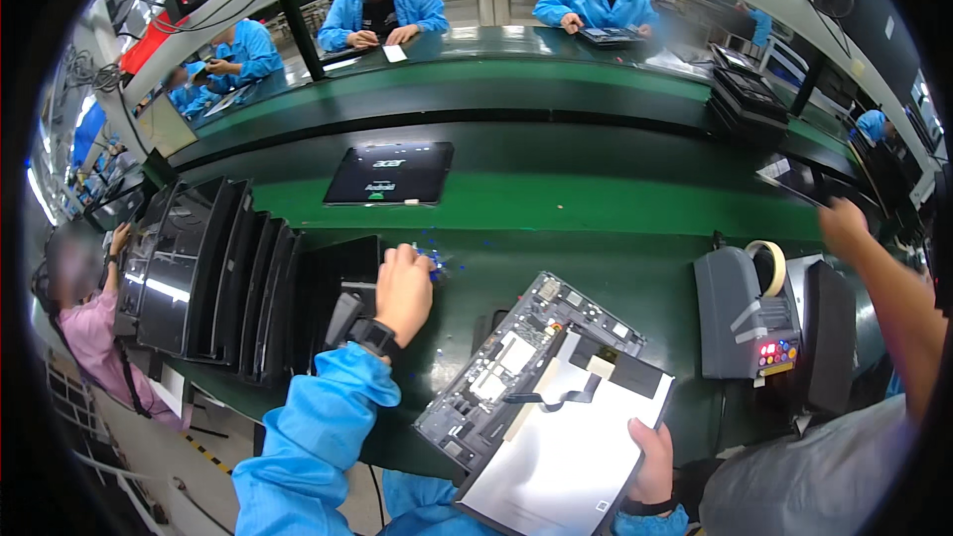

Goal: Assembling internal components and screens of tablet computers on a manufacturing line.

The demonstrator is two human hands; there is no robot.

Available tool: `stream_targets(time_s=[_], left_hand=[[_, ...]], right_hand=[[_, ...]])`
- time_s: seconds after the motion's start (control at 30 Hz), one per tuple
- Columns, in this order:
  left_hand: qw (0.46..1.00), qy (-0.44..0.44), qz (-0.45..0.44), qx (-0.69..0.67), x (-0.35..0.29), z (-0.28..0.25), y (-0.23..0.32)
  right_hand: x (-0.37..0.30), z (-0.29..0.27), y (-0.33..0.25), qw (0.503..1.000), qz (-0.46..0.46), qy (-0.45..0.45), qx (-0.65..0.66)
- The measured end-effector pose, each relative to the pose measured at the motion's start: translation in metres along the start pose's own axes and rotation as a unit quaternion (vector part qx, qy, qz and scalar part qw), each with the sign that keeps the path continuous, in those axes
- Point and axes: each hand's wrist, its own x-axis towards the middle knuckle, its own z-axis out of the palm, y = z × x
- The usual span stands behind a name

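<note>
My right hand point(650, 462) is closed around the right edge of a tablet screen panel point(576, 437), thumb on its silvery back. The panel is tilted, with a black ribbon cable lying across it. Partly beneath and behind it, an opened tablet body point(516, 362) shows its circuit board and battery area. My left hand point(404, 290) is over the table beside a scatter of small blue bits point(435, 264). Its fingers are curled down with the tips together; whatever they pinch, if anything, is hidden. Close to that wrist lies a flat black panel point(342, 268).
A row of leaning black panels point(189, 268) stands at the left. Farther back lies a tablet with a lit screen point(387, 175). A grey tape dispenser point(730, 308) stands at the right, near another person's bare arm point(893, 298). Co-workers in blue sit across the bench.
</note>
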Motion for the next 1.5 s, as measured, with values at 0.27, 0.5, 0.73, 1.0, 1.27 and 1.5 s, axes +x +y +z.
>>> stream_targets(time_s=[0.27, 0.5, 0.73, 1.0, 1.27, 1.5], left_hand=[[0.997, -0.025, -0.006, -0.076, -0.028, -0.078, 0.026], [0.900, -0.205, 0.235, -0.306, -0.110, -0.174, 0.088], [0.723, -0.025, 0.277, -0.632, -0.105, -0.139, 0.098], [0.627, -0.120, -0.100, -0.763, 0.002, -0.160, 0.111], [0.554, -0.292, -0.207, -0.752, 0.053, -0.101, 0.109], [0.638, -0.222, -0.244, -0.696, -0.001, -0.124, 0.059]], right_hand=[[-0.014, 0.015, -0.032, 0.998, 0.057, 0.009, -0.012], [-0.023, 0.048, -0.069, 0.994, 0.100, -0.008, -0.052], [-0.051, 0.043, -0.085, 0.989, 0.026, -0.120, -0.082], [-0.045, 0.058, -0.117, 0.865, -0.323, -0.105, -0.370], [0.042, 0.083, -0.077, 0.980, -0.111, -0.040, -0.163], [0.097, 0.011, -0.075, 0.925, -0.237, -0.060, -0.291]])
